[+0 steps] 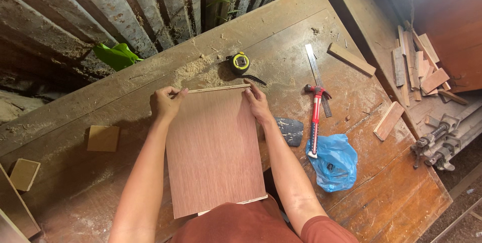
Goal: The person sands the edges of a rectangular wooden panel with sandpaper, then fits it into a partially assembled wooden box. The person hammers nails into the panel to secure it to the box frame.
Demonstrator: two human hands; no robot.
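While both hands sit at the far corners, the plywood panel [213, 150] lies flat on the workbench [100, 192], near edge at the person's waist. Left hand [165, 103] pinches the far-left corner, fingers curled over the edge; right hand [258, 103] grips the far-right corner w/ a thin wood strip [218, 89] along that edge, prob. to keep strip and panel flush. Tape measure [240, 62], yellow/black, just beyond in sawdust. Red-handled hammer [315, 120] to the right, its handle end on a crumpled blue plastic bag [334, 165]; bag's small dark label unreadable. Steel ruler [317, 74] behind hammer. Offcuts [419, 69] far right.
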